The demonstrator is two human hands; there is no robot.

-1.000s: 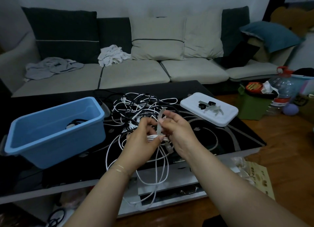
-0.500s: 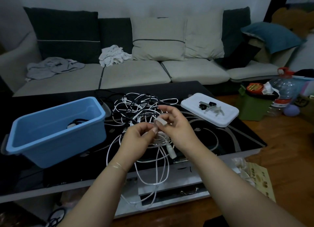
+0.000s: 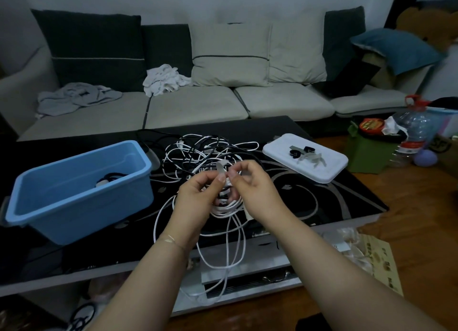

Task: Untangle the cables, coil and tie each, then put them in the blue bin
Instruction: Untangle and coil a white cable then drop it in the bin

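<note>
Now the left hand [image 3: 198,196] pinches the white cable coil [image 3: 226,203] above the table's front edge while the right hand [image 3: 250,189], pinching the grey tie strap [image 3: 221,168], has looped it over, so tying looks underway, blue bin [image 3: 138,157] waiting left.

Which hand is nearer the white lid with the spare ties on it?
Right. The right hand is just left of and in front of the white lid, over the table. The left hand sits farther left, toward the blue bin.
</note>
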